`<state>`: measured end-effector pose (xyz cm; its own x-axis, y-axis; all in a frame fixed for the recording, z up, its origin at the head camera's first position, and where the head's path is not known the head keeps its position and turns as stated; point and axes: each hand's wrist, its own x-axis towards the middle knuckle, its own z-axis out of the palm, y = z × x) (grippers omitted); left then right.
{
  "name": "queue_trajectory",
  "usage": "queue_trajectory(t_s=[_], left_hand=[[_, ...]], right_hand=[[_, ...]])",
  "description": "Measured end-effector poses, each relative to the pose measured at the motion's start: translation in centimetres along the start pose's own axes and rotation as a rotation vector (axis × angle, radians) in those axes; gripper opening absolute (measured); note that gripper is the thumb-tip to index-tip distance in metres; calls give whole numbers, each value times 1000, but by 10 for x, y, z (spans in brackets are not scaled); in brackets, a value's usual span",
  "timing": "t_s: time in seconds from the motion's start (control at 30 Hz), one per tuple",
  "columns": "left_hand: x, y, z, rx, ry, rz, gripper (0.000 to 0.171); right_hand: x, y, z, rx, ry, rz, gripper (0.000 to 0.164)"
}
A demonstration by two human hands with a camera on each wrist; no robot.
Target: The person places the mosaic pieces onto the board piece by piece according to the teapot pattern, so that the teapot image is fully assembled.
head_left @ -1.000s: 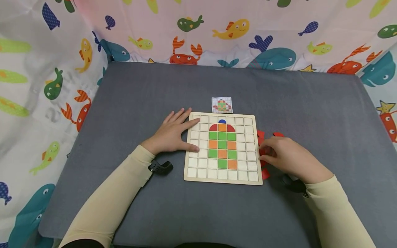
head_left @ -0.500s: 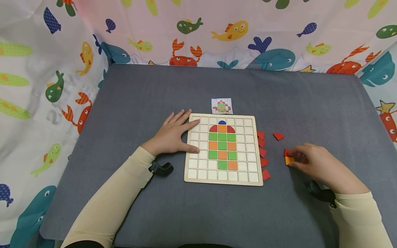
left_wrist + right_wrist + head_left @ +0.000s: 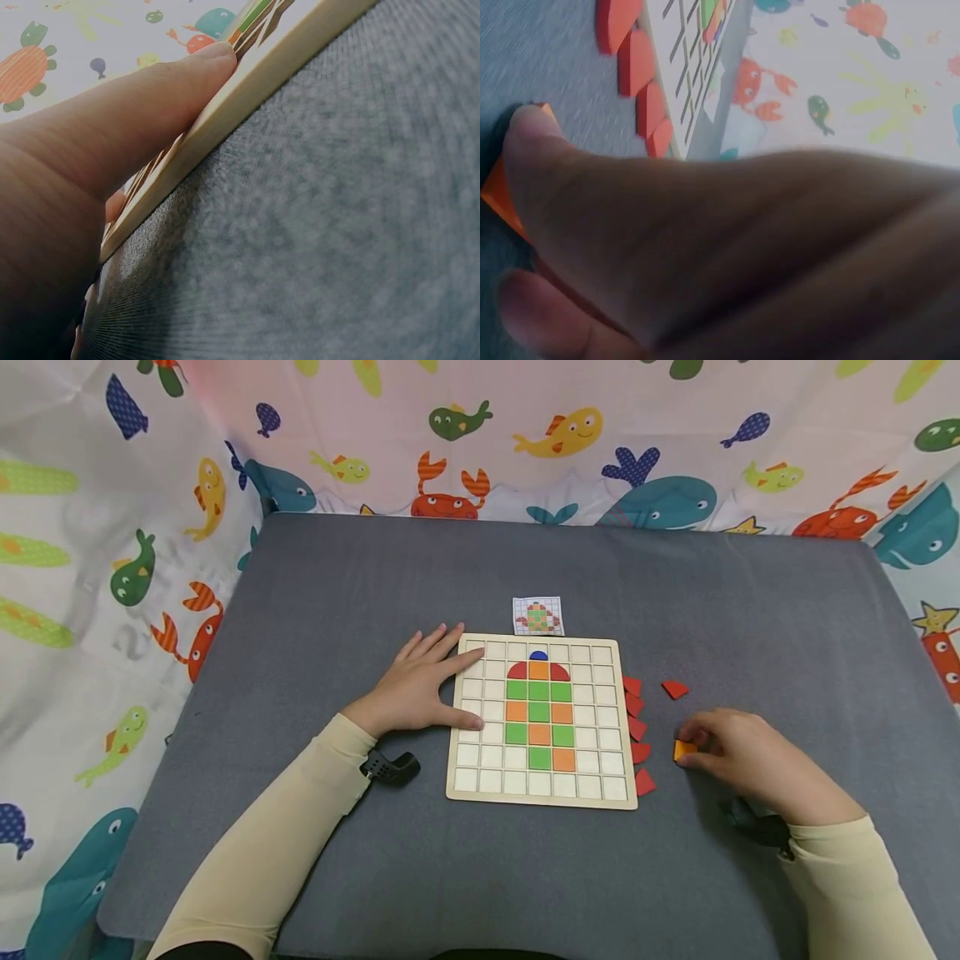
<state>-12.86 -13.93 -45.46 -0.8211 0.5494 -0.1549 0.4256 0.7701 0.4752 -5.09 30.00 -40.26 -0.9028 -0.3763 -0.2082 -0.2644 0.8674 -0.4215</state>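
Observation:
A wooden grid board (image 3: 468, 787) lies flat, with green, orange, red and blue tiles set in its middle columns. My left hand (image 3: 408, 685) is spread at the board's left edge, thumb and index finger over the frame. In the left wrist view the thumb (image 3: 172, 90) rests on the wooden rim (image 3: 247, 97). My right hand (image 3: 742, 760), right of the board, pinches an orange tile (image 3: 682, 749) close over the table. The right wrist view shows the thumb on this orange tile (image 3: 506, 199); its far side is hidden by the hand.
Several red tiles (image 3: 636, 729) line the board's right edge. One more red tile (image 3: 675, 690) lies apart, farther right. A small printed pattern card (image 3: 537, 616) sits behind the board. The grey table (image 3: 375, 877) meets a sea-animal curtain (image 3: 360, 410) at the back and left.
My right hand first moved right, away from the red tiles, to an orange and a red piece, then slightly left with the orange tile. The left hand has stayed in place.

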Motion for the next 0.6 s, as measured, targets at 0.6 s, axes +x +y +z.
queue_trajectory(t_s=[0.6], left_hand=[[0,-1,-1,9,-3,1,112]], right_hand=[[22,-49,-10,-3,-22,-65,13]])
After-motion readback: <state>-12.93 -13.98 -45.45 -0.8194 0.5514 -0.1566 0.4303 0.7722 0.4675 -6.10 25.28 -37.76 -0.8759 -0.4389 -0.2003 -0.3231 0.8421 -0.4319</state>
